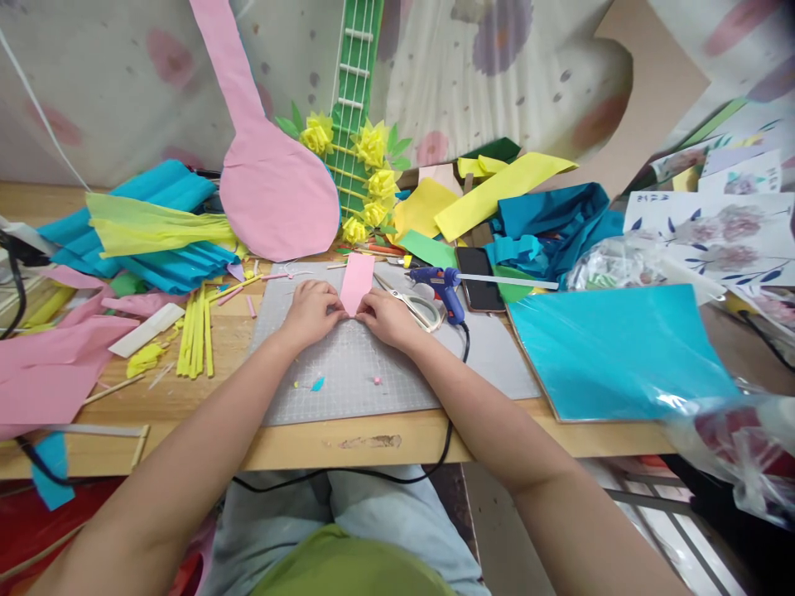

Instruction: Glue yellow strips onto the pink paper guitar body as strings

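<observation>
A narrow pink paper strip (357, 281) lies on the grey cutting mat (348, 381), its near end between my two hands. My left hand (314, 310) pinches the strip's lower left corner with fingers closed. On the lower right corner, my right hand (385, 316) has its fingertips pressed together in the same way. White-handled scissors (424, 313) rest just beyond my right hand, partly under a blue glue gun (442, 290) with a white glue stick in its back. Small blue and pink scraps lie on the mat nearer to me.
Yellow rolled strips (197, 335) and pink crepe paper (55, 364) lie at the left. A pink lute-shaped piece (279, 190) leans at the back beside a green stringed board (355, 91). A phone (482, 281) and a blue sheet (621, 352) are right. The black cord (448, 439) crosses the table edge.
</observation>
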The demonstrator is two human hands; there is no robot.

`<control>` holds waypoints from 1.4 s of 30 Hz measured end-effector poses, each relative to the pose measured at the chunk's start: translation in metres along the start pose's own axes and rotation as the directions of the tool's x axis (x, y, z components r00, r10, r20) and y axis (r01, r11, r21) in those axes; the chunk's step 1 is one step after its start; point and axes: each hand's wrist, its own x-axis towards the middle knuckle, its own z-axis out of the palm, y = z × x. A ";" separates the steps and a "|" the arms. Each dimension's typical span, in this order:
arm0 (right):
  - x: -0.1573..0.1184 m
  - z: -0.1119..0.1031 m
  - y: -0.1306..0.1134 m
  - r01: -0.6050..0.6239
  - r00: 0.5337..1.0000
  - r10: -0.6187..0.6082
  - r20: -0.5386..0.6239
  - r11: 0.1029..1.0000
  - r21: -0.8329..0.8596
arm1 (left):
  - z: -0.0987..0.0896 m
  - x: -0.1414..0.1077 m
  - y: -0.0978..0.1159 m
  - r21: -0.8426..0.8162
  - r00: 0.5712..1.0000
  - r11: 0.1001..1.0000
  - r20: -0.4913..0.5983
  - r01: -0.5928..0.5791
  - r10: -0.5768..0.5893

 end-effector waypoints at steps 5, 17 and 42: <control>0.000 0.001 0.007 0.061 0.997 -0.061 -0.041 0.998 -0.003 | -0.004 0.009 0.005 0.038 0.988 0.992 0.088 0.124 -0.126; 0.004 -0.007 0.003 -0.030 0.997 0.032 0.063 0.999 -0.034 | -0.005 -0.010 0.021 0.023 0.994 0.999 -0.104 0.029 -0.027; 0.005 -0.010 0.014 -0.003 0.998 0.008 -0.069 0.997 0.074 | -0.012 -0.017 0.028 0.109 0.969 0.972 0.164 -0.206 0.187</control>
